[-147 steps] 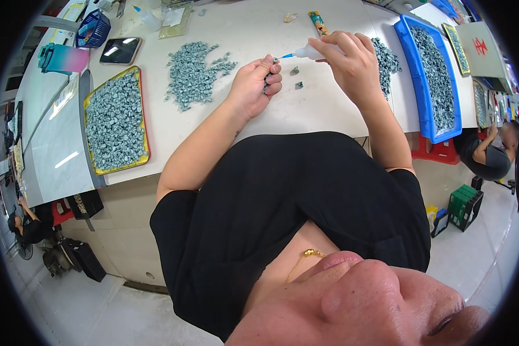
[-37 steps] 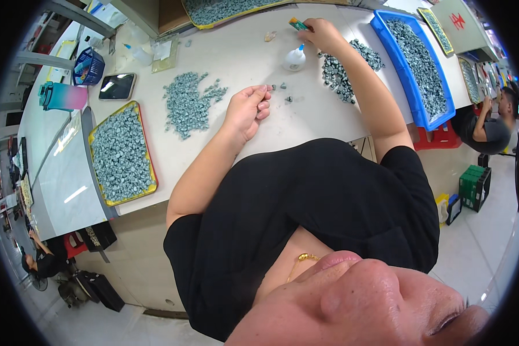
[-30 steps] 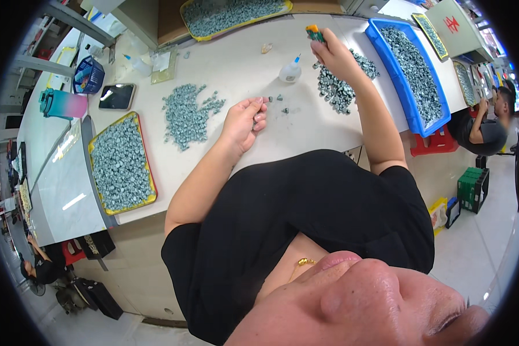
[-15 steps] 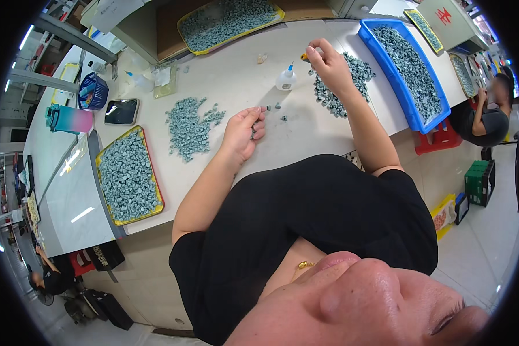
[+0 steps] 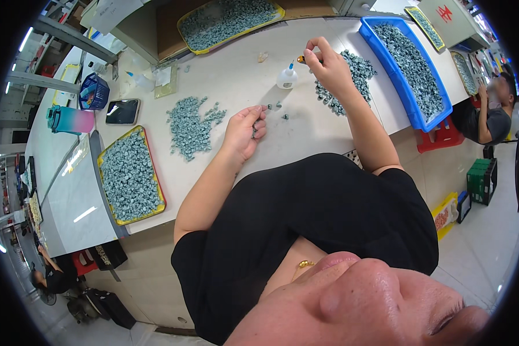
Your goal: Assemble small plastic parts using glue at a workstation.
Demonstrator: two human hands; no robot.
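Observation:
My left hand [image 5: 244, 131] is closed in a pinch over the middle of the table, a small grey-green piece [image 5: 264, 108] at its fingertips. Beside these fingertips lie a few loose grey-green pieces [image 5: 285, 117]. Raised farther to the right, my right hand [image 5: 330, 68] grips a small orange-handled tool [image 5: 301, 59] with a thin tip, mostly hidden by the fingers. Just left of that hand stands a white squeeze bottle [image 5: 286, 78] with a blue nozzle. A pile of dark grey-green pieces [image 5: 360, 72] spreads behind and under my right wrist.
Left of my left hand lies a spread of lighter pieces [image 5: 190, 127]. A full yellow tray [image 5: 162, 199], a phone [image 5: 122, 111], a teal-pink bottle [image 5: 78, 120] and a blue basket [image 5: 93, 92] sit farther left. At right stands a full blue bin [image 5: 412, 118]; another person [image 5: 493, 109] sits beyond.
My right hand has shifted slightly left, bringing the orange tool closer to the squeeze bottle's nozzle. My left hand keeps its pinch and place.

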